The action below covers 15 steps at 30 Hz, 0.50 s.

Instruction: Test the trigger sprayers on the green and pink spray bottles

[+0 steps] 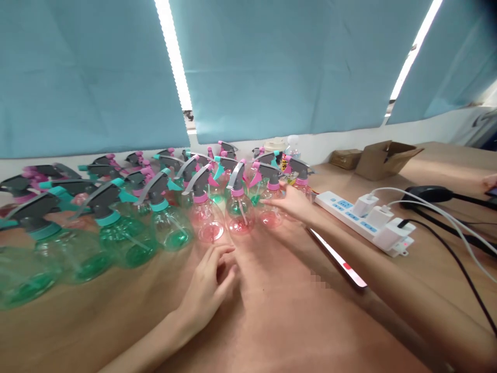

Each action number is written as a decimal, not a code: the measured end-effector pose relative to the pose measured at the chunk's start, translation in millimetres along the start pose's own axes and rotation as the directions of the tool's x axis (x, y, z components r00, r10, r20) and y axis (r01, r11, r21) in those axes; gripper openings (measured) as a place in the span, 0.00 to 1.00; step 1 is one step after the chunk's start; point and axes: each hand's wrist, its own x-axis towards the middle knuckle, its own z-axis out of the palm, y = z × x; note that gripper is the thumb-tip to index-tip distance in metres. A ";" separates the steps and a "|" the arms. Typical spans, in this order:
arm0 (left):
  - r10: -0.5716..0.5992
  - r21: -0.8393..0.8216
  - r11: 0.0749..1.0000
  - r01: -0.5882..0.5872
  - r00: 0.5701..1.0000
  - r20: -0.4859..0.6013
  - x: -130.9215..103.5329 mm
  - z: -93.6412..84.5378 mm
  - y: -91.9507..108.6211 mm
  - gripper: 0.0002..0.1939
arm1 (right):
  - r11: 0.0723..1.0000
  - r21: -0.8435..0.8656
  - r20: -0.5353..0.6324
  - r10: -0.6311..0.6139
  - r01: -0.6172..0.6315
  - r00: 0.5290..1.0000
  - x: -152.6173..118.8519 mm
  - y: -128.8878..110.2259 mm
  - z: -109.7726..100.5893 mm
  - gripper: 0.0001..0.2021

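My right hand (292, 202) reaches out to the right end of the front row, its fingers round a pink spray bottle (271, 217) with a pink collar and grey trigger head. The bottle stands upright on the table. My left hand (212, 274) rests on the table with fingers loosely bent and thumb apart, holding nothing. Just beyond its fingertips stand a pink spray bottle (205, 220) and another pink-collared spray bottle (238, 215). Further left, several green spray bottles (130, 243) with turquoise collars continue the row.
More spray bottles crowd behind, against the wall. To the right lie a white power strip (345, 210) with chargers and cables, and a flat phone-like slab (337, 259) beside my forearm. An open cardboard box (382, 160) stands farther back. Another person's hand (490, 182) shows at the right edge.
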 end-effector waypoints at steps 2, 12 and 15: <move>0.012 -0.014 1.000 -0.012 1.000 0.005 -1.4 1.4 1.8 0.11 | 1.000 -0.007 0.002 -0.006 0.006 1.000 0.0 0.5 -0.6 0.30; -0.034 -0.099 0.995 0.030 0.999 -0.036 16.5 -8.4 42.7 0.13 | 0.976 -0.141 -0.014 -0.171 0.167 0.985 -88.4 -3.9 -18.8 0.28; -0.007 -0.114 0.993 0.001 0.999 -0.054 26.6 -10.1 61.3 0.27 | 0.956 0.014 0.063 -0.295 0.294 0.954 -112.5 -11.6 -24.4 0.22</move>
